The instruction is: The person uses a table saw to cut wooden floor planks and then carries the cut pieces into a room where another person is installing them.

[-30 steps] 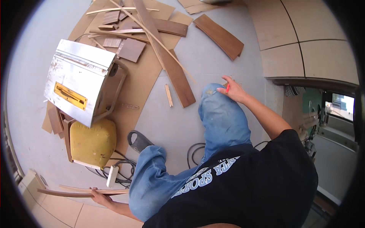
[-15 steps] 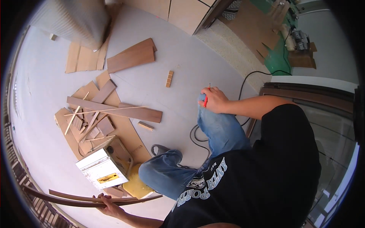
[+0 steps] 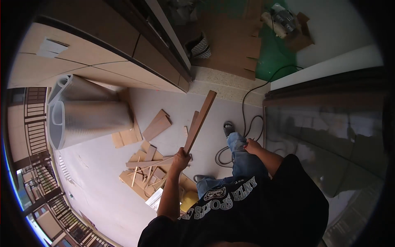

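My left hand (image 3: 180, 159) is raised in front of me, closed around the lower end of two brown wooden strips (image 3: 200, 119). The longer strip points up and away to the right, with the shorter one against its left side. My right hand (image 3: 252, 146) rests closed by my right knee. A bit of a slim red tool (image 3: 245, 146) shows at its fingers; the rest of it is hidden in the grip. Beyond and below my left hand lies a pile of offcuts (image 3: 153, 168) on cardboard.
Grey foam rolls (image 3: 92, 121) stand at the left by the wall. Loose planks (image 3: 157, 124) lie on the floor. A black cable (image 3: 243, 111) coils near my right foot and runs over a stone step (image 3: 226, 84). A white-topped machine (image 3: 154, 199) sits beside my left leg.
My left hand has swung the wooden strips from low at the left up in front of me. My right hand stays by the knee, still closed. The view has turned and widened toward the wall.
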